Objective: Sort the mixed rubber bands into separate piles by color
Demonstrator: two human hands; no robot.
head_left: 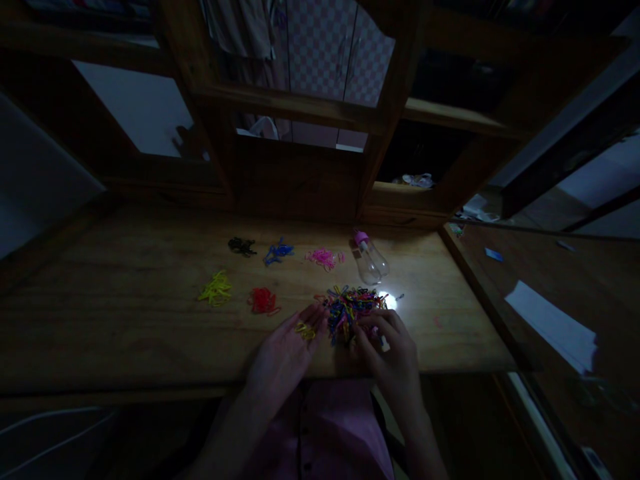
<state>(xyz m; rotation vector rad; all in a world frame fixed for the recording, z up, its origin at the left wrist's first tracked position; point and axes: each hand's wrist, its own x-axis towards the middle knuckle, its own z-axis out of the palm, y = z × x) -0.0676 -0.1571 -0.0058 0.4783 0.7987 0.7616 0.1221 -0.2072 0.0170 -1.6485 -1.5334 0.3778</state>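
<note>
My left hand [290, 350] lies palm up at the desk's front edge, with several gold-yellow paper clips [305, 330] resting in it. Right beside its fingertips spreads a heap of mixed-colour paper clips [350, 307]. Bent over the near right side of this heap, my right hand [393, 343] has its thumb and fingers drawn together. What its fingertips hold is too small to make out. Sorted piles sit farther off: yellow clips [215, 289], red clips [263, 301], black clips [242, 247], blue clips [279, 251] and pink clips [324, 258].
A clear bottle with a pink cap [371, 257] lies behind the heap. Bright light [388, 300] shows at the heap's right edge. Wooden shelving [300, 110] rises behind the desk [125, 313]. White papers [553, 323] lie on a surface to the right. The room is dim.
</note>
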